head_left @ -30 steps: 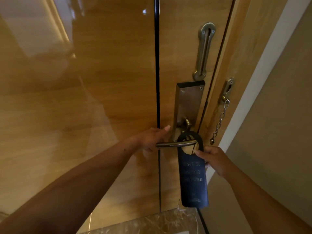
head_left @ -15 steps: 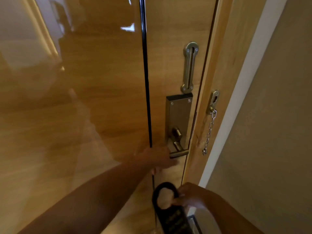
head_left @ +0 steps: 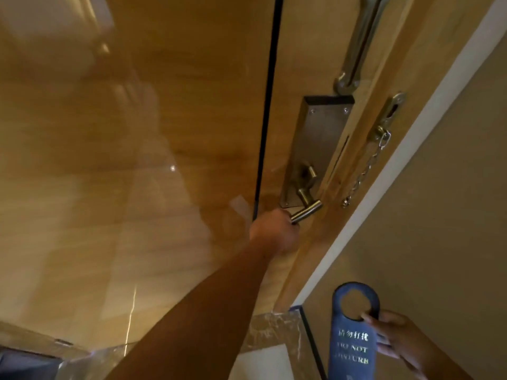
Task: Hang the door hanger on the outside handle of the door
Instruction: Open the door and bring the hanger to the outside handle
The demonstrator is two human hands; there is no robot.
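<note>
Below and right of the handle grip, the door hanger (head_left: 354, 335) sits pinched in the right hand (head_left: 403, 344), thumb at the hole's rim, well apart from any handle. Left hand (head_left: 274, 231) is wrapped round the inside handle (head_left: 306, 212), which looks pressed down. Judging by this: hanger in hand, door (head_left: 164, 133) not visibly opened yet; opening it & hooking the outside handle are left. Glossy wood, chain (head_left: 365, 171) hanging loose on the frame, marble threshold (head_left: 271, 333) w/ beige wall right of the hanger.
</note>
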